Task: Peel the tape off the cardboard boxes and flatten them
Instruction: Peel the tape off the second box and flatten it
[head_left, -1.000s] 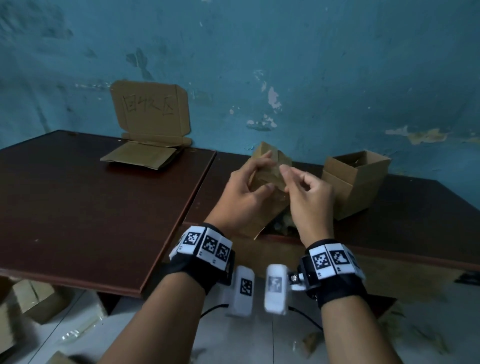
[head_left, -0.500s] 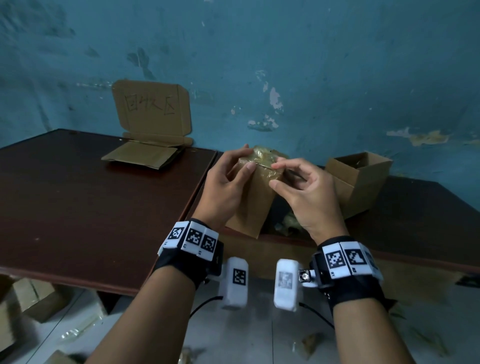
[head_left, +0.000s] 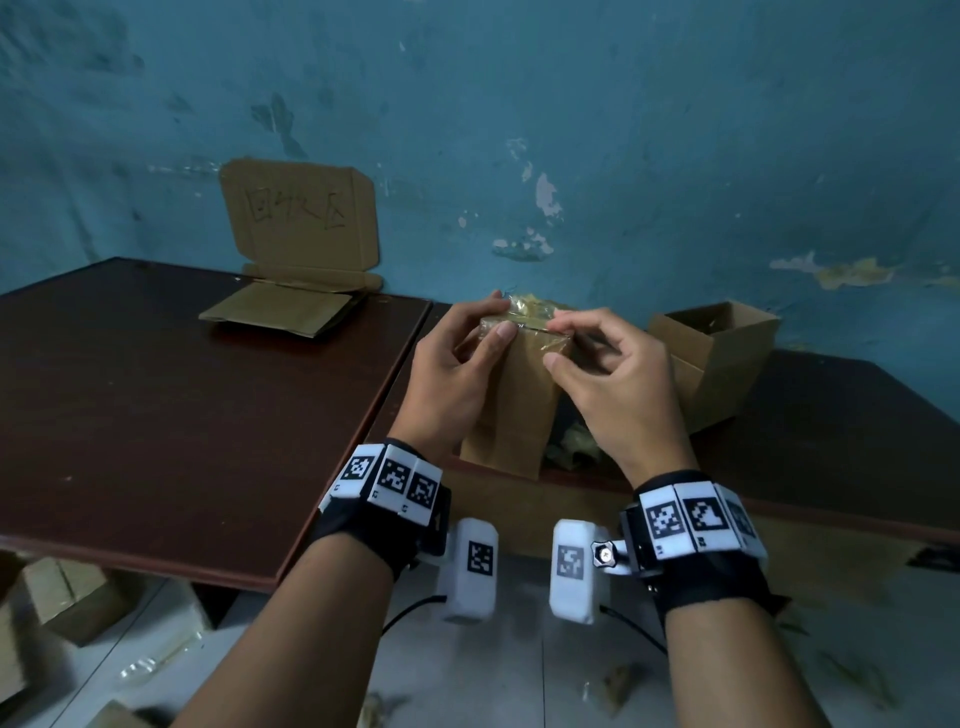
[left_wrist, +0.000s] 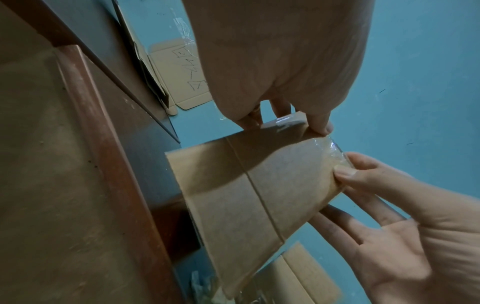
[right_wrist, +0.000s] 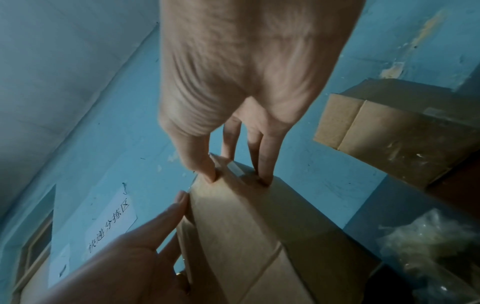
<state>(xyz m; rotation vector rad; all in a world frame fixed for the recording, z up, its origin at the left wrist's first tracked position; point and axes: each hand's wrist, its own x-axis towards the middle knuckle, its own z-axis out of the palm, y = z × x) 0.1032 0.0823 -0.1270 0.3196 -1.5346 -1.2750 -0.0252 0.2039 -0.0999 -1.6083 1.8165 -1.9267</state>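
Small cardboard box (head_left: 511, 395), held upright in the air above the near edge of the right-hand table (head_left: 831, 431), between both hands. Clear tape (head_left: 524, 306) crumpled over its top end, glossy and wrinkled; where the tape starts and ends cannot be made out. Left hand (head_left: 452, 379) grips the box's upper left side, thumb on the near face, fingers wrapped behind. Right hand (head_left: 618, 395) pinches at the top right corner, thumb and forefinger closed on the tape edge; in the left wrist view the thumbnail presses the taped corner (left_wrist: 337, 158). The far face of the box is hidden by the fingers, and its lower end overlaps the table edge in the head view.

Two dark brown tables meet at a seam; the left-hand table (head_left: 182, 415) carries a flattened cardboard stack (head_left: 283, 314) with a cardboard sign (head_left: 298, 223), handwritten, leaning on the peeling blue wall (head_left: 571, 130). An open box (head_left: 714, 358) stands on the right-hand table just beyond the right hand. A heap of peeled tape (head_left: 569, 449) lies behind the held box, mostly screened by it. More boxes on the floor (head_left: 67, 597) at lower left, cut off by the frame. A paper label (right_wrist: 109, 226) appears in the right wrist view, partly covered by the left hand
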